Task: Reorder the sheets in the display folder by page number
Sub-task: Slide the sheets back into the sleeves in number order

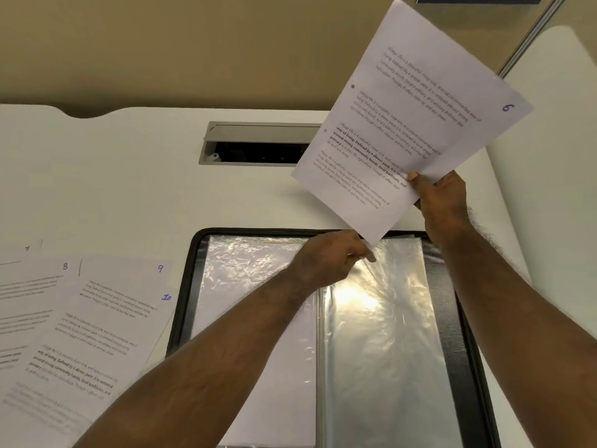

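While the display folder (452, 318) lies open nearest the person on the white worktop (129, 176), its clear sleeves show glare and its spine runs away from the viewer. The left-page sleeve appears to hold a blank-looking white sheet; whether the right-page sleeve is empty cannot be told through the glare.

To the left, loose sheets (97, 318) lie overlapped on the worktop, numbered 7, 8, 9 and 10 in blue at their upper right corners.

The left hand (329, 257) pinches at the top edge of the right sleeve, apparently holding its mouth open. The right hand (442, 198) grips the lower edge of the sheet marked 6 (420, 118), thumb on the printed face, and holds it raised above the far end of the folder. A second sheet appears to sit behind it, offset.

The sheet's long axis tilts from lower left to upper right. Its top edge points up and away, and its printed face is toward the person.

Judgement: page 6 is being slotted or drawn out. To seat it well, square the long axis to the spine, lead with the bottom edge, keep the sleeve mouth spread, and confirm only one sheet enters.

Beyond, a grey cable hatch (258, 142) is set in the worktop.
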